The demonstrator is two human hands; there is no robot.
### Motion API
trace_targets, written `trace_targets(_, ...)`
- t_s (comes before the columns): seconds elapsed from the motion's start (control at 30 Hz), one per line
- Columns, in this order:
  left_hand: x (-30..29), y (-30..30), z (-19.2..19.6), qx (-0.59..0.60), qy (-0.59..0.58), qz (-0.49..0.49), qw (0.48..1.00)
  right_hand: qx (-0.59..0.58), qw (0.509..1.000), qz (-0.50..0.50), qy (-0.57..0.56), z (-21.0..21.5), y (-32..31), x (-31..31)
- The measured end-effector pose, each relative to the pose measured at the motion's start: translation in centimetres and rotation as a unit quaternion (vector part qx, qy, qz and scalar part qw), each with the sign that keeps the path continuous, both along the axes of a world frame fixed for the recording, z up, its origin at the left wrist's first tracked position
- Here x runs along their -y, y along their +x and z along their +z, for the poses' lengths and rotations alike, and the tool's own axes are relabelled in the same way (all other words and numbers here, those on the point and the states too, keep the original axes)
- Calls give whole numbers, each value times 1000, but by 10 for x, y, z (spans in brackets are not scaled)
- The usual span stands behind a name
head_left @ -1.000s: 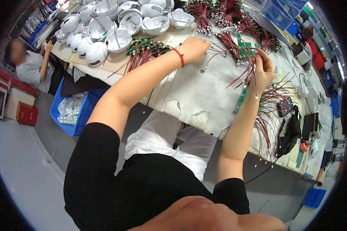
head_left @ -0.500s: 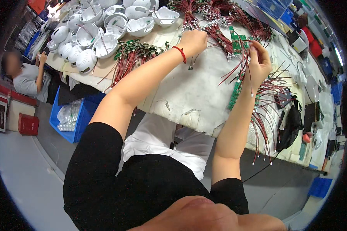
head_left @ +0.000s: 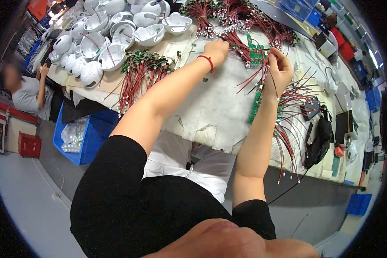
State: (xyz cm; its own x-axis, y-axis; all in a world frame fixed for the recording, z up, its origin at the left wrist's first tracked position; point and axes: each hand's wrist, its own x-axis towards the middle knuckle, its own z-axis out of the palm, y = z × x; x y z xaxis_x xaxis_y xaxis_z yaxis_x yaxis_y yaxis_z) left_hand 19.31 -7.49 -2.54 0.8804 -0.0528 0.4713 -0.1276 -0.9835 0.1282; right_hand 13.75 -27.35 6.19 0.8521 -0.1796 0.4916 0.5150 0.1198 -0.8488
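Observation:
My left hand (head_left: 216, 50), with a red bracelet at its wrist, is closed above the table near bundled dark red wires (head_left: 240, 45). Whatever its fingers hold is hidden. To the right, my right hand (head_left: 280, 71) pinches a thin wire (head_left: 271, 81), which hangs across the wrist and ends in a small white plug. Just left of those fingertips lie green circuit boards (head_left: 257, 53). More green boards (head_left: 254, 109) form a strip beside my right forearm, with loose red and black wires (head_left: 291, 101) fanning out beyond it.
White rounded plastic shells (head_left: 112, 56) crowd the far left, beside a pile of wired boards (head_left: 144, 64). A blue bin (head_left: 79, 158) stands below the table's left edge. Another person (head_left: 28, 92) sits at far left. A black bag (head_left: 320, 144) lies at right.
The whole view has shifted slightly. My left hand has moved a little to the right over the table, closer to the right hand. The right hand keeps its pinch in about the same place.

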Motion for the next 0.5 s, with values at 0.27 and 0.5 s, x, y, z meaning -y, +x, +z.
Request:
trace_targets(0.27, -4, -39, 62, 12, -136, -15, 990, -14, 1000, -20, 11, 5, -5, 2)
trace_targets(0.5, -29, -42, 90, 103, -224, 11, 969, -11, 1000, 3, 17, -3, 4, 3)
